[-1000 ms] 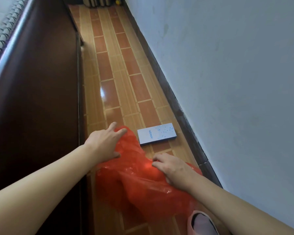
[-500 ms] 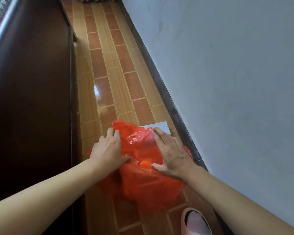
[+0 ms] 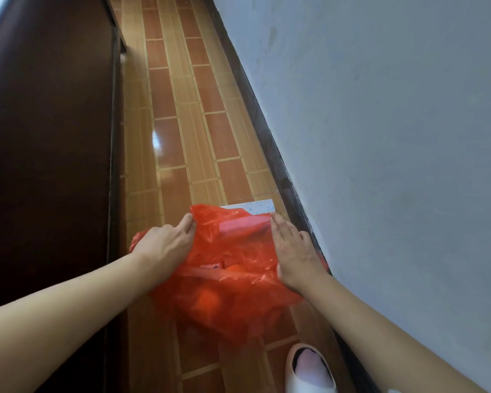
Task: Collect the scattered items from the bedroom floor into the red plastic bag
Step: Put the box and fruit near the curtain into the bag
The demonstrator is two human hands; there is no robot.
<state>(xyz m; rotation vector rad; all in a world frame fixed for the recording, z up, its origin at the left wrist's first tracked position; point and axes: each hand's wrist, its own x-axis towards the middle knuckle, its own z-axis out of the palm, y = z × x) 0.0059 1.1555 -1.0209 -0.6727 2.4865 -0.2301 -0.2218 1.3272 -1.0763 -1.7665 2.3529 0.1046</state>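
bag (image 3: 230, 268): thin, soft, slippery, between both hands | box (image 3: 260, 207): flat, stiff, light, just beyond fingertips, partly under bag mouth | left hand (image 3: 165, 245) pinches bag edge | right hand (image 3: 294, 251) lies flat, fingers straight, on bag | better to take box by its edges

No writing can be read. The pale box (image 3: 260, 207) shows only blue speckles on its far edge; the red plastic bag (image 3: 233, 268) covers the rest.
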